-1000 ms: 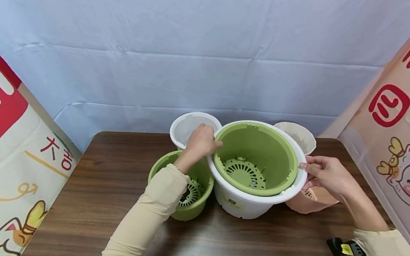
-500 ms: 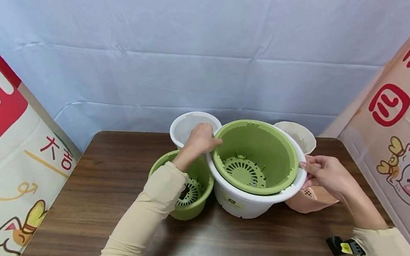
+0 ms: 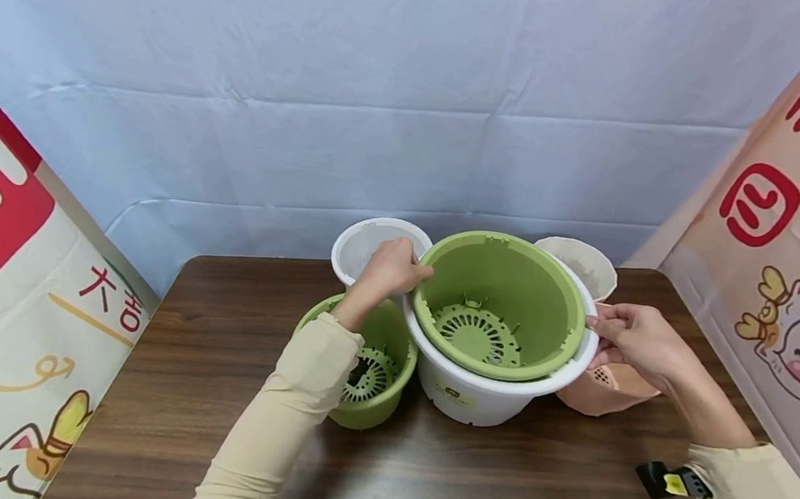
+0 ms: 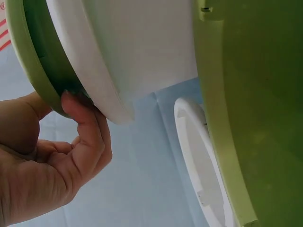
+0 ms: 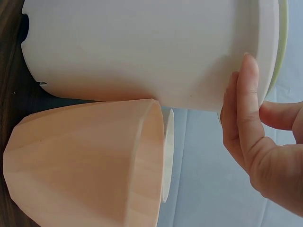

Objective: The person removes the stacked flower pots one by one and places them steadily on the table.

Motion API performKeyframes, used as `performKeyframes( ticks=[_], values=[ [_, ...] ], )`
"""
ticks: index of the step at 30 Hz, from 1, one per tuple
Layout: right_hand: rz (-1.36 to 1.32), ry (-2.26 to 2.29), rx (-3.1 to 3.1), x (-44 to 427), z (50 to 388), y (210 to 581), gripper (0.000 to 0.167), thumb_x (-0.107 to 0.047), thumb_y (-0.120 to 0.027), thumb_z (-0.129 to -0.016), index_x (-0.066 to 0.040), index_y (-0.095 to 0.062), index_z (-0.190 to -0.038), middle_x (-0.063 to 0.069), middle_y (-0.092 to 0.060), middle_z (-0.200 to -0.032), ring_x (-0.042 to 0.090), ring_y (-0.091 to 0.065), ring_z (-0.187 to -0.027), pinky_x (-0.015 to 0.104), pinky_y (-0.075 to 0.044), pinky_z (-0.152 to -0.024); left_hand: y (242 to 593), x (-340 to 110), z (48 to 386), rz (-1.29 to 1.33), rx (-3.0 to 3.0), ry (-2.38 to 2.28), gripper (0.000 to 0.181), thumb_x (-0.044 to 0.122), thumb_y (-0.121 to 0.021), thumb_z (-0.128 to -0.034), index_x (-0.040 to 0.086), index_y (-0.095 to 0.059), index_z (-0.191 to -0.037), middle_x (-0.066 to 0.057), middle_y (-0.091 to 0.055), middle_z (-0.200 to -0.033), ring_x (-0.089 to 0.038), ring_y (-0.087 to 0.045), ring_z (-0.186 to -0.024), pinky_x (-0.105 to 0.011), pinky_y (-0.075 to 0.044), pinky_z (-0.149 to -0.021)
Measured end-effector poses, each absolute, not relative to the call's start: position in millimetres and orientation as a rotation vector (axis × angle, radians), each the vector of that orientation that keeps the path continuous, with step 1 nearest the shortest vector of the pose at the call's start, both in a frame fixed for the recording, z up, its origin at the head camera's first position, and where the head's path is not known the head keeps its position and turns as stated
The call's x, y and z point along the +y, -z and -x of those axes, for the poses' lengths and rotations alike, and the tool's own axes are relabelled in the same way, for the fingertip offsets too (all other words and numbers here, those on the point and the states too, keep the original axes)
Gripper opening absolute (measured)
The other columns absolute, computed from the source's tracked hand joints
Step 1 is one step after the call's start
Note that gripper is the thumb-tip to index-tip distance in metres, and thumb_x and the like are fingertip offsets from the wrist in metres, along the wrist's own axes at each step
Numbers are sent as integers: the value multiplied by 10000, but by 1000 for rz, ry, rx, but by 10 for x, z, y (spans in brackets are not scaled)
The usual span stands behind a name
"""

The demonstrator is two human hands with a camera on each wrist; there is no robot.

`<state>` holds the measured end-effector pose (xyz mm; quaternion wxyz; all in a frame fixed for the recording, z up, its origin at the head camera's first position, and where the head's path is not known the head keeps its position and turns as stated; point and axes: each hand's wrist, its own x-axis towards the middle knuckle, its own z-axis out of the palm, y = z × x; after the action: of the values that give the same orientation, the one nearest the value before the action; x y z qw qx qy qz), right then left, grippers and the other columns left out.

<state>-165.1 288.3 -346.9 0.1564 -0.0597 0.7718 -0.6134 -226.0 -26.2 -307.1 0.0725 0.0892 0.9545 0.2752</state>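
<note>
In the head view, a large green plastic flowerpot (image 3: 505, 293) with a slotted base sits inside a large white flowerpot (image 3: 475, 400). My left hand (image 3: 391, 269) pinches the green pot's rim at its left; in the left wrist view the fingers (image 4: 87, 130) reach into the gap between the green rim and the white rim. On the far side, my right hand (image 3: 642, 344) grips the white pot's rim. The right wrist view has those fingers (image 5: 248, 90) pressed under that rim, with the thumb across its top edge.
A smaller green pot (image 3: 391, 399) stands left of the nested pair, partly behind my left forearm. Behind are a white pot (image 3: 359, 249) and a cream pot (image 3: 582, 260). A peach pot (image 3: 600, 397) stands under my right hand. All rest on a dark wooden table (image 3: 213, 360).
The green pot has risen slightly inside the white pot, its rim now a little higher. My left hand has shifted slightly upward and left; the right hand stays put.
</note>
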Motion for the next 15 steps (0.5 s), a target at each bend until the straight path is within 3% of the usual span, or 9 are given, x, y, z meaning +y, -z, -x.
performKeyframes(
  ticks=[9,15],
  values=[
    [177,1776,2192,2885,1652,3468,270,-36,-407,-967,207,-356,-1073,108,-590,-764,183,-602,-638,330,-554,-587,3064,-281,2268,-267,2855,-851,440,177,-619,-831,137,-374,-468,45,-303,-450,-95,-323,-450,-197,-287,-430],
    [200,1785,2201,2889,1649,3480,265,-28,-405,-966,211,-366,-1072,105,-594,-754,180,-600,-633,327,-554,-581,3037,-275,2247,-274,2842,-799,442,190,-604,-851,132,-388,-470,39,-332,-459,-92,-334,-440,-192,-293,-415]
  ],
)
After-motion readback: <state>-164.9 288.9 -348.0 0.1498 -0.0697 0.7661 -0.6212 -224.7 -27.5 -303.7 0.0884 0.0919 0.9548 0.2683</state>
